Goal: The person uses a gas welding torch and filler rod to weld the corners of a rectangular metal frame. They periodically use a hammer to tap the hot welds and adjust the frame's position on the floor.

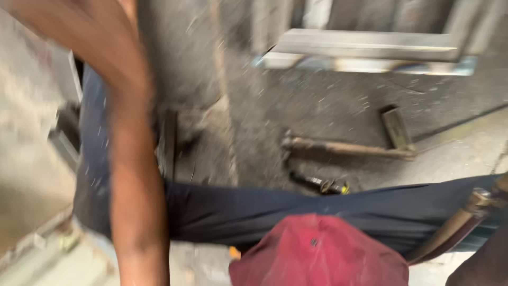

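Head view, blurred. Brass-tipped rod (465, 217) near right, long axis slanting near-left to far-right, beside dark shape, possibly right hand (479, 270); grip not discernible. Left forearm (132, 185) well left; left hand out of frame.

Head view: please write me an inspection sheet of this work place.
Surface: grey dusty floor.
Job's things: brass-tipped tool at the right edge, blurred.
Clutter: hammer lying on the floor, small black and yellow thing near it.
Grips: bare forearm on the left, its hand out of view; right hand perhaps by the tool, grip unclear.
Cables: nothing seen.
Surroundings: metal frame, dark trouser leg, red cap.
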